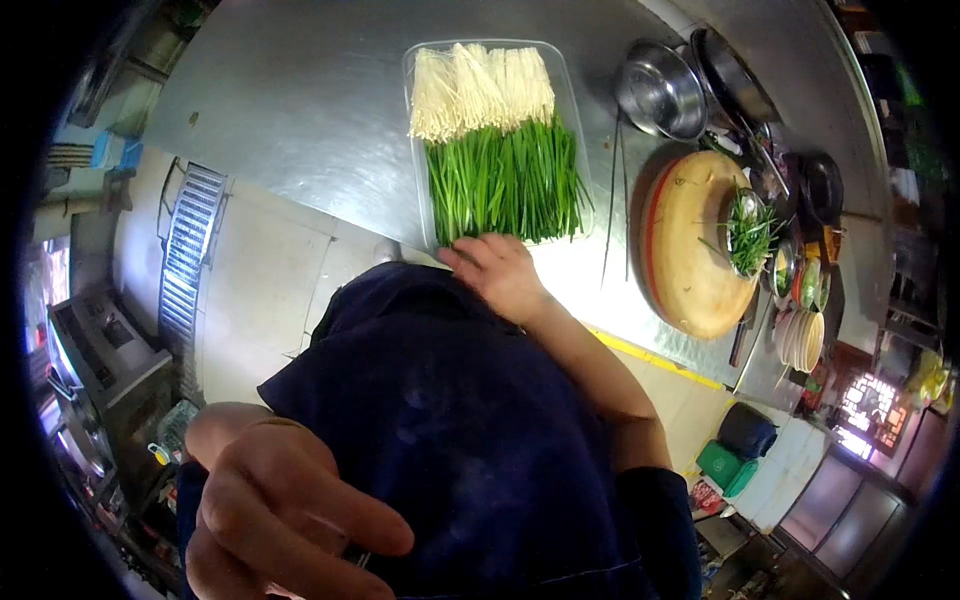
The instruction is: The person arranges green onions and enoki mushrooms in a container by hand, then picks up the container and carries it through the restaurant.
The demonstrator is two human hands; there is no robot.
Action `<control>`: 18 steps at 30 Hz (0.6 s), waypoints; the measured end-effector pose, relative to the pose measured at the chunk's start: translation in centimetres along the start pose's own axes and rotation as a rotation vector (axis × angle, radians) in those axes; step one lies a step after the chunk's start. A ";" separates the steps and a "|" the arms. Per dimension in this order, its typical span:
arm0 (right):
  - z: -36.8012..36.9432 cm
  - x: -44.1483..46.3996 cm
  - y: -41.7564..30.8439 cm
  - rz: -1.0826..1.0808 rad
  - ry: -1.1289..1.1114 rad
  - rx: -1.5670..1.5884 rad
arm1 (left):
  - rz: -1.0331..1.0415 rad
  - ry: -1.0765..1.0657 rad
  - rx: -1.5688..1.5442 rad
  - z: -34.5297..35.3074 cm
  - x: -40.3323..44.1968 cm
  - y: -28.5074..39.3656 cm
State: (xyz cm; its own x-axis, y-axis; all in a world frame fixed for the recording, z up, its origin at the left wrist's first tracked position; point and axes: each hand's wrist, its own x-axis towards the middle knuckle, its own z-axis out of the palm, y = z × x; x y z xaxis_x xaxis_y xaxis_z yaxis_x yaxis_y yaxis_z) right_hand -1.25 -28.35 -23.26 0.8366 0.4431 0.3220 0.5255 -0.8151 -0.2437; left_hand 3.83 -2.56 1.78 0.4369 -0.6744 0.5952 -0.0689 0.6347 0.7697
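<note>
A clear plastic tray (572, 85) lies on the steel table, with pale enoki mushrooms (480, 92) in its far part and cut green chives (505, 182) in its near part. My right hand (497, 275) is at the tray's near edge, fingers bent over the rim beside the chive ends. Close to the camera at lower left is my left hand (275, 510), raised in front of my dark apron (470, 440). Its fingers are curled, and a small dark, shiny bit shows between them, too little to name.
Right of the tray, a pair of long thin sticks (616, 200) lies on the steel table (300, 110). Beyond are a round wooden chopping board (690, 250), a bowl of cut greens (750, 235), a steel bowl (660, 90) and stacked bowls (798, 338). A slatted floor grate (192, 245) is at left.
</note>
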 end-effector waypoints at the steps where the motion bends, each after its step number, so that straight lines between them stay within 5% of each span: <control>1: 0.4 0.3 -0.1 -0.027 -0.031 -0.002 | -0.002 -0.005 -0.005 0.0 0.1 0.0; 6: 1.4 0.5 0.1 -0.090 -0.093 -0.028 | 0.058 0.059 0.109 0.9 -0.5 0.0; 13: 1.1 0.4 2.1 0.087 0.088 0.050 | 0.040 0.085 0.137 0.8 -0.8 0.4; 18: -1.0 0.2 6.0 0.436 0.240 -0.120 | -0.039 0.058 0.110 0.4 -0.8 1.2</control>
State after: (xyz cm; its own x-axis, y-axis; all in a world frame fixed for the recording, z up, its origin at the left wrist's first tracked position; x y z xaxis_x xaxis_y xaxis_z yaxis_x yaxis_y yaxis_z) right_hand 1.87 -33.50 -23.78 0.9079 -0.0346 0.4178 0.1019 -0.9485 -0.2999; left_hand 3.07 -1.40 2.34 0.4923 -0.6727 0.5524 -0.1471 0.5612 0.8145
